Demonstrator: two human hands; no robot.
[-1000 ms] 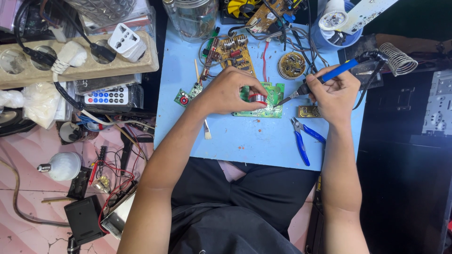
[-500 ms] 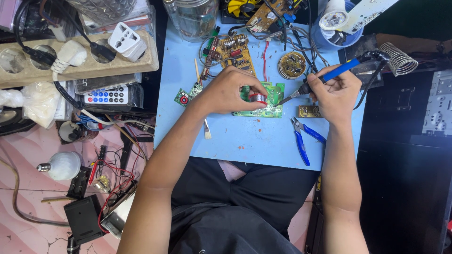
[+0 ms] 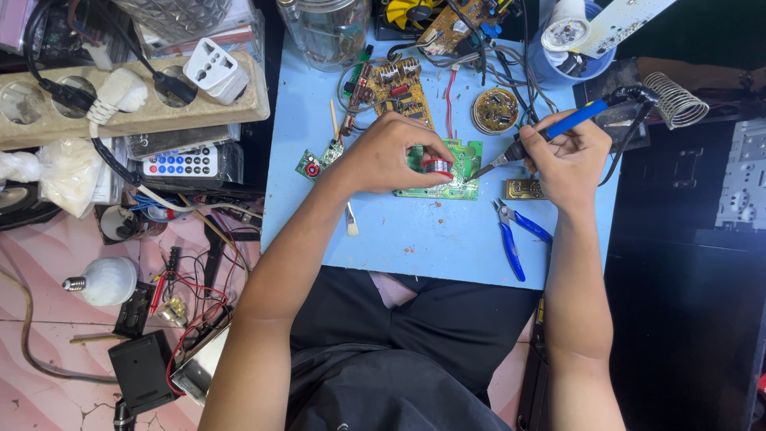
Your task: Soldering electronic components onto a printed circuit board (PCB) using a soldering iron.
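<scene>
Head view: a person seated at a blue mat [image 3: 415, 239].
Left hand [image 3: 391, 156]: fingers curled around a small red-rimmed solder spool [image 3: 436, 167], pressing on the green circuit board [image 3: 459, 179].
Right hand [image 3: 562, 156]: fingers closed on a blue-handled soldering iron [image 3: 550, 132], tip at the board's right side.
Board place: middle of the mat, flat.
Handling: likely light, stiff, fragile; best held by its edges.
Containers: glass jar [image 3: 327, 32] far, contents unclear; blue tub [image 3: 590, 60] far right holding a white round part.
Nearby: blue pliers [image 3: 511, 239] just right of the board.

Electronics repair workshop: soldering iron [image 3: 558, 128], circuit boards [image 3: 451, 172], pliers [image 3: 515, 239].
</scene>
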